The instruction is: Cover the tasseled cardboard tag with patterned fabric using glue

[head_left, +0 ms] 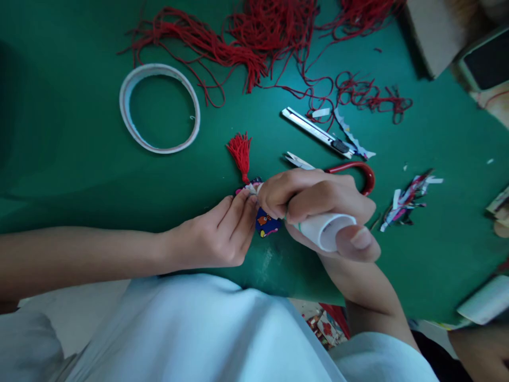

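Note:
My left hand (222, 233) is closed, its fingertips pinching a small dark-blue patterned piece (267, 223) with an orange and yellow print. A red tassel (240, 154) sticks out from the top of this piece and lies on the table. My right hand (326, 199) wraps round a white tube (328, 231), whose hollow end faces me beside the thumb. Its far end is hidden by the fingers, which come close to the left fingertips at the piece's top edge. Just behind the right hand lie red-handled scissors (353, 165), partly covered by it.
On the green table (71, 185), a white tape ring (123, 109) lies at left. Tangled red cords (274, 26) spread across the back. A utility knife (316, 130) lies beyond the scissors. Scraps (409, 201) sit at right, and a white roll (485, 300) near the right edge.

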Motion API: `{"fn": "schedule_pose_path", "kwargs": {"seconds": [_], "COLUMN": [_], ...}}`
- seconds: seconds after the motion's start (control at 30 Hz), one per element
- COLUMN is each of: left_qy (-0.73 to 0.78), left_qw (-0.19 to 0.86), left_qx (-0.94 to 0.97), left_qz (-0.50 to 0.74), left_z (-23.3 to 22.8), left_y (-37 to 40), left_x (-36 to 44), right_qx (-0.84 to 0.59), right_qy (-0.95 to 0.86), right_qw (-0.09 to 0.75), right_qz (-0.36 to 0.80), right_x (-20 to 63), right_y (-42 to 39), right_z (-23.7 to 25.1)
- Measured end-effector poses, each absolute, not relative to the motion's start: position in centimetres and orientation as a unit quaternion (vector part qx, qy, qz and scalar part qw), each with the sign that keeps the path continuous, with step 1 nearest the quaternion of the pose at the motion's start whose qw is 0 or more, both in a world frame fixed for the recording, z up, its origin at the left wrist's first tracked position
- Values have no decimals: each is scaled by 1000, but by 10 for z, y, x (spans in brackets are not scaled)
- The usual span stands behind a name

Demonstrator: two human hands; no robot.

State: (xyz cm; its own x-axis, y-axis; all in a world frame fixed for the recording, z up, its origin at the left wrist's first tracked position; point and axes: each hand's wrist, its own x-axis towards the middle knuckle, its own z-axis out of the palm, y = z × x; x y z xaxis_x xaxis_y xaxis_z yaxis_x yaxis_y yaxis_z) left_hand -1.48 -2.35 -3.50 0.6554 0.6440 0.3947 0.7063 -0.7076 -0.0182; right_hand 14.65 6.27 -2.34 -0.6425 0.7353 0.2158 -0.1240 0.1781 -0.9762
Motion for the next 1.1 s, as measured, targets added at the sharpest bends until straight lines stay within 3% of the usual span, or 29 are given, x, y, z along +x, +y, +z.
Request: {"fn": "schedule_pose_path", "kwargs": {"seconds": [0.1,0.27,1.1], "left_qy": [-375,-375,-394], "left_qw": [87,83,70], "left_qx": [-906,-907,-900], "left_qz": [-177,-173,-171], "left_z": [-34,-32,-29], "left_y": [-24,-24,-22], "left_x": [-15,-16,-12], "right_qx": [-226,-193,-185], "right_qy": [-690,-647,-712], "right_qw": [355,418,399], "right_qz": [589,607,547], "right_x": [149,151,161], "right_y": [64,69,46], "right_z": [-20,-13,-25]}}
